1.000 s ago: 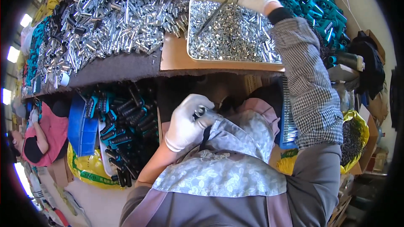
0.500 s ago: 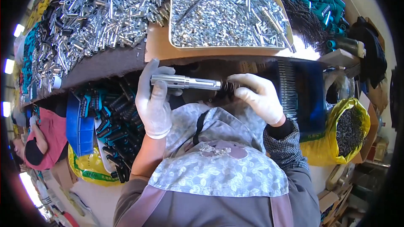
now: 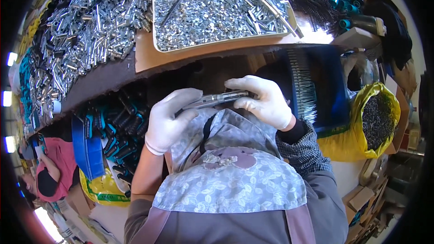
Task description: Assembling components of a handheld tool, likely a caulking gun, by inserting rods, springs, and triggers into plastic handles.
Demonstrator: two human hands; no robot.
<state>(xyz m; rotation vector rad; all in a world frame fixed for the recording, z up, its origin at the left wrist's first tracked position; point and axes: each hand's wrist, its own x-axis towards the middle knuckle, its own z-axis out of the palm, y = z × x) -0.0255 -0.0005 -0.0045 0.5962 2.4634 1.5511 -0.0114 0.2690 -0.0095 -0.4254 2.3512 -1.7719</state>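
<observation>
Over my lap I hold a slotted silver metal shaft [image 3: 217, 99], lying nearly crosswise. My white-gloved left hand [image 3: 168, 119] is closed around its thicker left end, hiding most of that part. At the other end, the thumb and fingers of my gloved right hand [image 3: 266, 100] close on the narrower tip. Whatever sits in the right fingers besides the tip is hidden. Just beyond my hands runs the edge of the workbench [image 3: 108, 72].
A cream tray [image 3: 156, 27] of small metal pieces stands on the bench beside heaped metal parts [image 3: 90, 31]. Black-and-teal handles [image 3: 120, 126] pile up at left near a blue bin [image 3: 88, 149]. At right are a blue container [image 3: 332, 90] and a yellow sack [image 3: 368, 149]. Someone in pink [image 3: 61, 162] sits far left.
My right hand has moved left onto the shaft's tip, and the dark coil spring seen there no longer shows. My left hand has turned, with its fingers now over the shaft. The view has shifted.
</observation>
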